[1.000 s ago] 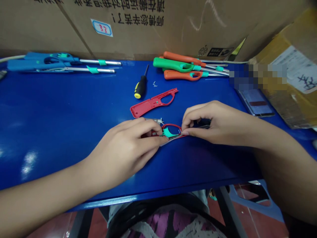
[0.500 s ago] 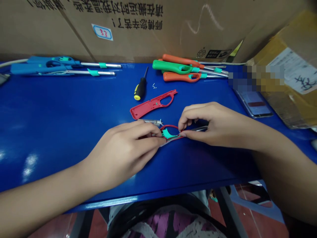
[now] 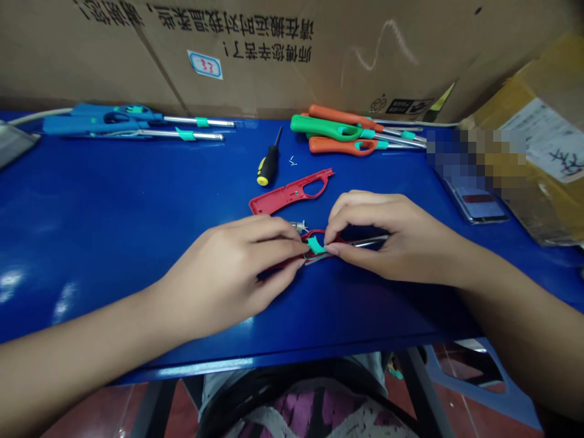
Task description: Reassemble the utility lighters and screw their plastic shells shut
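The counter (image 3: 137,201) is blue, the shell (image 3: 278,199) red, the trigger (image 3: 316,246) teal, the screwdriver (image 3: 269,164) black and yellow. Brown box (image 3: 255,85), black print (image 3: 267,51); shirt (image 3: 314,407) patterned purple, black and grey.

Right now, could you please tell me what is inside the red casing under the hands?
A teal piece shows inside the red casing. The left hand covers one end and the right hand part of the other; anything beneath them cannot be seen.

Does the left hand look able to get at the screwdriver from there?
Probably yes: the screwdriver lies uncovered, with a low red shell partly between it and the left hand, which would likely have to leave the teal piece first.
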`<state>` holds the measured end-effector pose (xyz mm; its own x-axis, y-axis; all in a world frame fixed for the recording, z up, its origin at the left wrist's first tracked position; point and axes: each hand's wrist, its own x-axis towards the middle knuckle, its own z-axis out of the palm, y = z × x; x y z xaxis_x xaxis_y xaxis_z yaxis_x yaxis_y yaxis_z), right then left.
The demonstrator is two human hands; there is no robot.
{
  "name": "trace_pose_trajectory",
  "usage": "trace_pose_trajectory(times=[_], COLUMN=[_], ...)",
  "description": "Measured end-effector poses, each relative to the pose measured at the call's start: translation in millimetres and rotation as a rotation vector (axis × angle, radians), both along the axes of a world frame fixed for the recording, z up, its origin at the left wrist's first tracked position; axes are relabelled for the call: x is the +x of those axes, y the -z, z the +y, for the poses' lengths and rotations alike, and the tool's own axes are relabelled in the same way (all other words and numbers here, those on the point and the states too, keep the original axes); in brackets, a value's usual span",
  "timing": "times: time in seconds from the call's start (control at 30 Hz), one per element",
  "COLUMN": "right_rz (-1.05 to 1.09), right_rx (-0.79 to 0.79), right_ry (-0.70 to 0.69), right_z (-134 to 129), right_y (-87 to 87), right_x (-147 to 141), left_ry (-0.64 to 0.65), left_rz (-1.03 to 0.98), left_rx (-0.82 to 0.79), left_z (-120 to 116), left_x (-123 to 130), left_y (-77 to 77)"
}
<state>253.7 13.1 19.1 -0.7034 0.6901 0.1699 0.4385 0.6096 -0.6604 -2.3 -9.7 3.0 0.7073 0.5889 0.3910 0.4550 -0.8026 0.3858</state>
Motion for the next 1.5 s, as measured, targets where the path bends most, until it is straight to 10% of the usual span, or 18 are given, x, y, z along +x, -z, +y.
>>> trace_pose_trajectory(times=[0.23, 0.77, 1.13, 1.5], right_rz=[-0.004, -0.05, -0.113, -0.051], right_rx=[0.046, 0.08, 0.063, 0.021], right_ry=[-0.079, -0.084, -0.024, 0.048], right_z=[-1.2, -5.1, -1.8, -3.7], right_y=[11.9, 16.0, 10.9, 13.6], right_x=[-6.6, -13.0, -4.4, -10.4], left_ry=[-0.16, -0.099, -0.189, -0.153], left_rz=[0.21, 0.112, 0.194, 0.087], left_rx=[0.089, 0.0, -0.032, -0.178], left_z=[18.6, 39.9, 35.4, 38.9], left_x=[-14.7, -18.0, -22.8, -11.6], left_y=[-20.8, 11.9, -10.1, 1.3])
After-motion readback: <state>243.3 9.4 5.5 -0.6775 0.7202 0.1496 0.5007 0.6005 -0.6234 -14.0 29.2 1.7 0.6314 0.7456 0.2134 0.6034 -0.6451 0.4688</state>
